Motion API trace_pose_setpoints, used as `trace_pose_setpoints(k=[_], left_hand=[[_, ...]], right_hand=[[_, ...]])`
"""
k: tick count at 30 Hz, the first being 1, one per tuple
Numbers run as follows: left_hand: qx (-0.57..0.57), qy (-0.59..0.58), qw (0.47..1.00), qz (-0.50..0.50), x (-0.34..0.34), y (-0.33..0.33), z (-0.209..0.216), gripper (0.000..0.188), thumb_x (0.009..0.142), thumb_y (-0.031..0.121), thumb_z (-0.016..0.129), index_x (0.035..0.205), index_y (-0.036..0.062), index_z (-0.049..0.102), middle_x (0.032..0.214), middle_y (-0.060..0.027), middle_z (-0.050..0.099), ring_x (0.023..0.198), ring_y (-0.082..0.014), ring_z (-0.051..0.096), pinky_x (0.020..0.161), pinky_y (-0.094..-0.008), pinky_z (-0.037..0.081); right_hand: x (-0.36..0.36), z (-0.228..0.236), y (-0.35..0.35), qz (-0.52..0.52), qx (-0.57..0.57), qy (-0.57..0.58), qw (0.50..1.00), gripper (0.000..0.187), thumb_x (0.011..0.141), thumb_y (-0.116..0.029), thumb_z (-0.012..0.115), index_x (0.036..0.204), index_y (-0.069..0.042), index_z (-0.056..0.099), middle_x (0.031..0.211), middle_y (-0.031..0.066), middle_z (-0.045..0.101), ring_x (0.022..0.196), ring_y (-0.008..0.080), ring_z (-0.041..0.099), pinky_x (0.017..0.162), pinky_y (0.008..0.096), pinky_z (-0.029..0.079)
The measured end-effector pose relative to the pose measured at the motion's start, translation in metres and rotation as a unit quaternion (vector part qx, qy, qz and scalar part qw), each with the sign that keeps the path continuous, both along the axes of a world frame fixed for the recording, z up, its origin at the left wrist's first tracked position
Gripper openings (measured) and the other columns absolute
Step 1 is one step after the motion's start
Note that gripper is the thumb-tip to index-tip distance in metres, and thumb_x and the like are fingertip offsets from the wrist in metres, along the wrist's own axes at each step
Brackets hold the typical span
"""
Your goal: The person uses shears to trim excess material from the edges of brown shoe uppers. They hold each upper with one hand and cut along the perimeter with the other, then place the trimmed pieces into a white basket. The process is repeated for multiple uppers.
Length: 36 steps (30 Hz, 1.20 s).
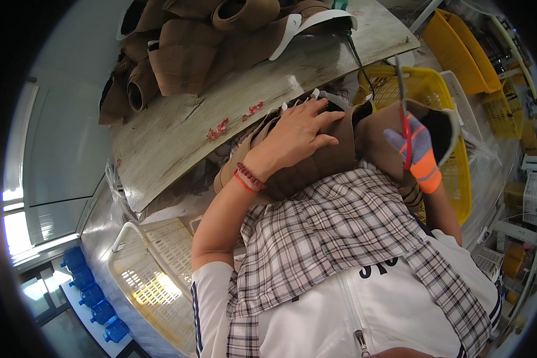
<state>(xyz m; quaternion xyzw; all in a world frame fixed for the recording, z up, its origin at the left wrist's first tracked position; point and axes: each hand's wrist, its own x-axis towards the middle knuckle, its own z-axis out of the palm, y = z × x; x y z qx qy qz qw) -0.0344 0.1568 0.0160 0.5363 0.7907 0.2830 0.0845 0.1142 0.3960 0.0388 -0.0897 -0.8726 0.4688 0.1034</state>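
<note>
Row of brown fabric pieces (pixel 325 164) is held across the lap, between plaid apron (pixel 334 209) and table (pixel 179 128), long axis running left to right with a slight rise to the right; bare left hand (pixel 304 134) is laid on top, fingers spread, nothing seen clamped, so the row is nearer to it. Hands are well apart: red-handled scissors (pixel 407 140) are clasped in gloved right hand (pixel 422 156) at the row's right end, blades pointed away from the body, contact with the fabric not determinable.
</note>
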Motion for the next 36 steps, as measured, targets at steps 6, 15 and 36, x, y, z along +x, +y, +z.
trace_pose_setpoints(k=[6, 15, 36], left_hand=[[0.055, -0.2, 0.978, -0.037, -0.006, -0.008, 0.025, 0.055, 0.082, 0.022, 0.066, 0.133, 0.0107, 0.048, 0.134, -0.0148, 0.049, 0.124, -0.0312, 0.045, 0.102, -0.037, 0.037], [0.15, -0.171, 0.97, 0.08, -0.023, -0.032, 0.014, 0.046, 0.083, 0.019, 0.067, 0.126, 0.0068, 0.054, 0.127, -0.0106, 0.056, 0.111, -0.0258, 0.055, 0.096, -0.034, 0.042], [0.338, 0.33, 0.743, 0.475, -0.133, -0.197, 0.062, 0.009, 0.079, 0.003, 0.069, 0.085, 0.0008, 0.063, 0.112, -0.0059, 0.058, 0.097, -0.019, 0.053, 0.084, -0.0285, 0.042]], right_hand=[[-0.046, -0.053, -0.034, 0.182, -0.214, -0.001, 0.96, 0.05, 0.076, -0.017, 0.072, 0.118, 0.003, 0.054, 0.104, 0.0107, 0.065, 0.092, 0.0166, 0.061, 0.079, 0.0296, 0.049], [-0.035, -0.185, -0.032, 0.034, -0.566, -0.062, 0.822, 0.028, 0.095, -0.009, 0.049, 0.121, 0.001, 0.052, 0.104, 0.0097, 0.063, 0.085, 0.0152, 0.062, 0.072, 0.0227, 0.05], [-0.034, -0.115, 0.023, 0.045, -0.148, 0.194, 0.969, 0.043, 0.093, -0.027, 0.054, 0.122, 0.005, 0.05, 0.091, 0.0066, 0.06, 0.064, 0.0065, 0.047, 0.056, 0.0198, 0.037]])
